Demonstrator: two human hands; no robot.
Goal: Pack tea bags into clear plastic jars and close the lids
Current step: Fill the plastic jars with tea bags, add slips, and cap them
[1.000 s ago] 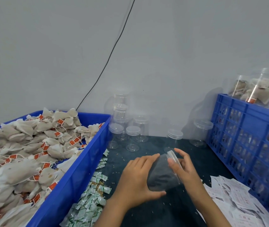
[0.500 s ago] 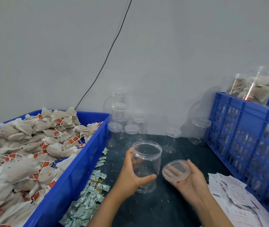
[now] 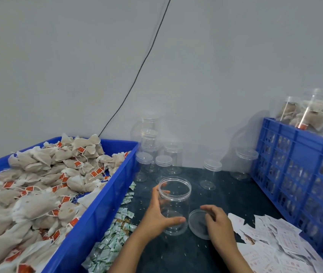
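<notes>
L hand point(image 3: 157, 217) grips an open, empty clear jar point(image 3: 174, 205), thumb across the front near the base, fingers point(image 3: 161, 194) wrapped round the far side. Jar stands upright on the dark table point(image 3: 225, 196), mouth up, no lid on.

Just R of the jar, touching or nearly so, the lid point(image 3: 199, 223) lies flat on the table. R hand point(image 3: 218, 225) sits over its R edge, fingers curled and loosely spread, tips on or just above the lid; can't tell if it's actually pinching it, looks more open than closed.

L of the L hand: blue bin point(image 3: 89, 217) heaped w/ tea bags point(image 3: 44, 184), white w/ orange-red tags. Between that bin and the L forearm, a strip of small green-and-white packets point(image 3: 115, 233) scattered on the table.

R of the R hand: loose pile of white paper slips point(image 3: 271, 239) w/ red print. Beyond those, a blue slatted crate point(image 3: 298, 174) holding filled jars point(image 3: 312, 113) at its far top.

Beyond both hands, by the wall: cluster of empty lidded jars point(image 3: 163, 164), some stacked, plus a couple more point(image 3: 212, 172) standing apart twd the crate. Thin black cable point(image 3: 137, 75) runs up the wall. Small specks of tea litter the table around the jar.
</notes>
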